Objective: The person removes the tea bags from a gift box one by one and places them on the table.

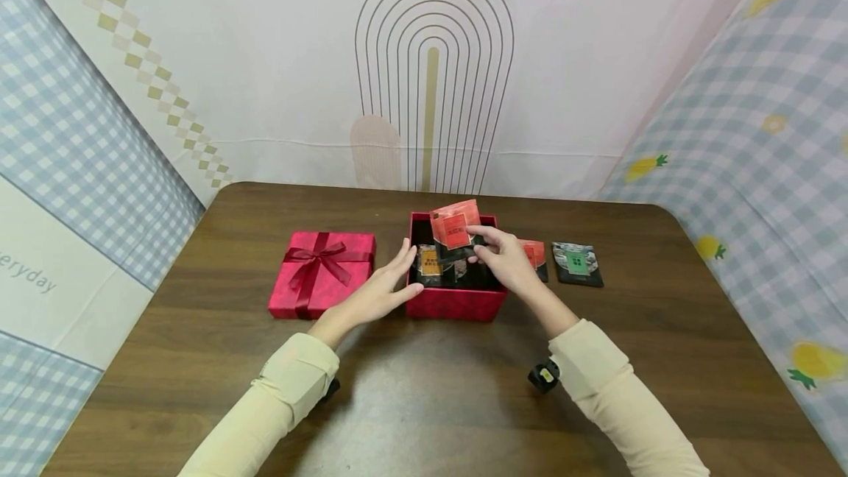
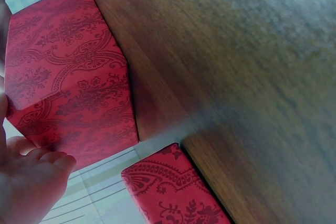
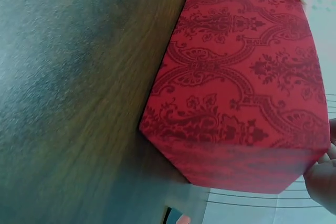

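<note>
Red and black, the packet (image 1: 453, 232) is over the open box (image 1: 456, 305), pinched by the right hand (image 1: 506, 260); a light pinch should avoid creasing, while the left hand (image 1: 379, 287), fingers straight, best steadies the box.

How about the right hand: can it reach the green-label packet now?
Likely yes: the green-label packet lies uncovered on the table, though the right hand holds a red packet.
</note>
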Action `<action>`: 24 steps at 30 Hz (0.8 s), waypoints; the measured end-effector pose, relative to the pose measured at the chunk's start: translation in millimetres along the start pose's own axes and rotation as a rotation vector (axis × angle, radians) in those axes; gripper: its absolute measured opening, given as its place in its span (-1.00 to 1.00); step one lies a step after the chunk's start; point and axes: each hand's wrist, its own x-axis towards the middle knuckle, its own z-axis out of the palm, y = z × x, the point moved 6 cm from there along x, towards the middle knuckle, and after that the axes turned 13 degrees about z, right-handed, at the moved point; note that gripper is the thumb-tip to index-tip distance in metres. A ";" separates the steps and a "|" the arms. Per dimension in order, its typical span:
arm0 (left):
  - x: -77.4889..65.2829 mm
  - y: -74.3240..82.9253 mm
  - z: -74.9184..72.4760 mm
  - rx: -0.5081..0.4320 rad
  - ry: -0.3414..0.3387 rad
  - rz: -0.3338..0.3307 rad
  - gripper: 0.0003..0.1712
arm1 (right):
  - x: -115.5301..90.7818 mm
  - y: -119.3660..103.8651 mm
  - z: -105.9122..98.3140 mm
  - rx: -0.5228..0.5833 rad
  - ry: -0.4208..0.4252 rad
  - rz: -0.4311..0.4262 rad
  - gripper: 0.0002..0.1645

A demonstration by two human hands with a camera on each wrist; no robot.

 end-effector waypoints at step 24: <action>0.7 -0.4 0.4 0.002 -0.002 -0.010 -0.17 | -17.5 22.2 -49.9 0.123 0.109 0.025 -0.54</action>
